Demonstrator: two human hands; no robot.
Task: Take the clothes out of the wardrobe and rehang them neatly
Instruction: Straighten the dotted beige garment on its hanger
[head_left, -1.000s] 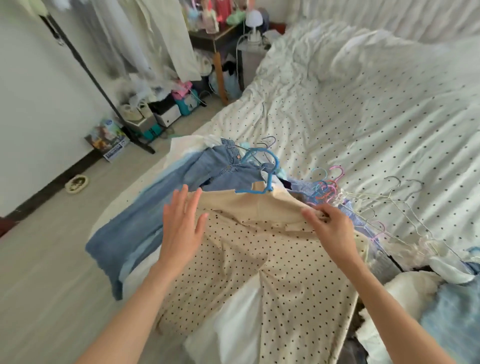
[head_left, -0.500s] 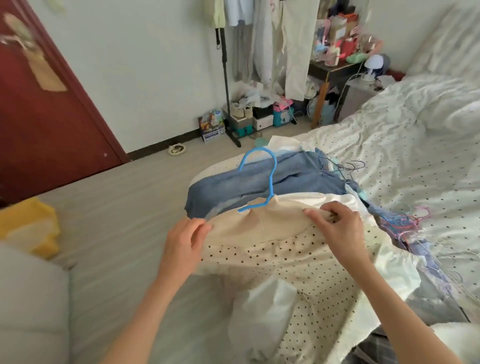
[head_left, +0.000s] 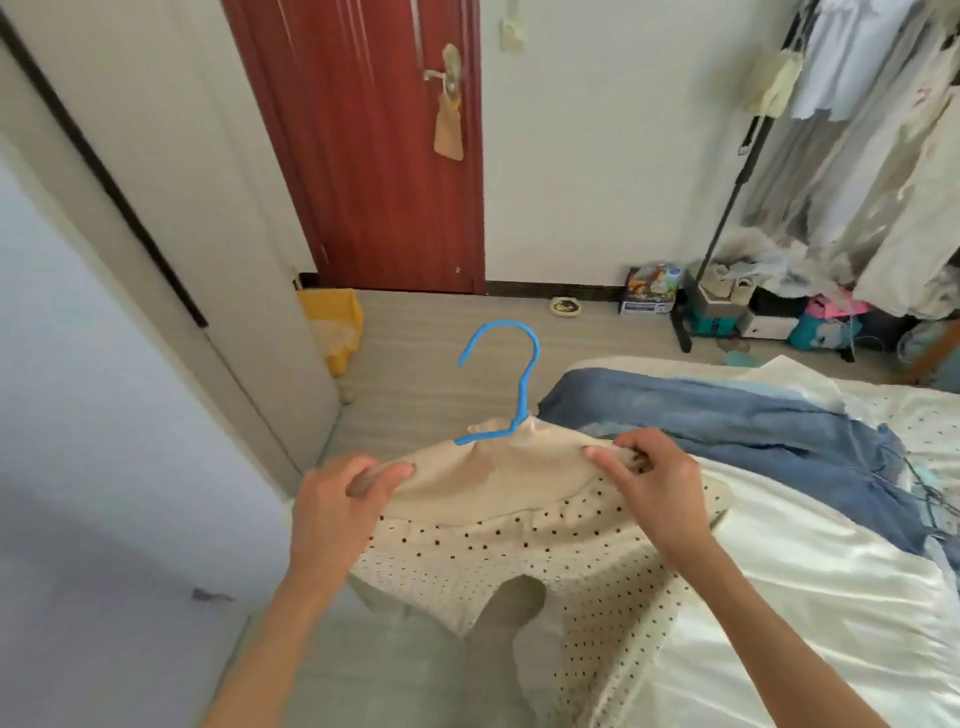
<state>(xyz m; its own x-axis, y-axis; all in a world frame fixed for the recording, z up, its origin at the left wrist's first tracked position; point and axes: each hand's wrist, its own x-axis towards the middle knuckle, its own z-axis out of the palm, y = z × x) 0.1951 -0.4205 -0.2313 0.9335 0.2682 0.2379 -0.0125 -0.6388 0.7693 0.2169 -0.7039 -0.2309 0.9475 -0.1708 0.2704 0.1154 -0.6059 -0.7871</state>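
Here both hands (head_left: 340, 512) (head_left: 652, 486) grip the dotted garment (head_left: 524, 535) on a blue hanger (head_left: 511, 382)

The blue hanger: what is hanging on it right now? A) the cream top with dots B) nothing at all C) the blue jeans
A: the blue hanger sits inside the cream dotted top, which the left hand and right hand hold by its shoulders.

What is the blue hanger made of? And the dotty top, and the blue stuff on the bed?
The blue hanger looks like plastic or plastic-coated wire: thin, smooth, evenly coloured. The dotted top held by the left hand and right hand seems a light woven fabric, matte cream, with a plain beige yoke. The blue garment looks like denim: faded patches, frayed edge.
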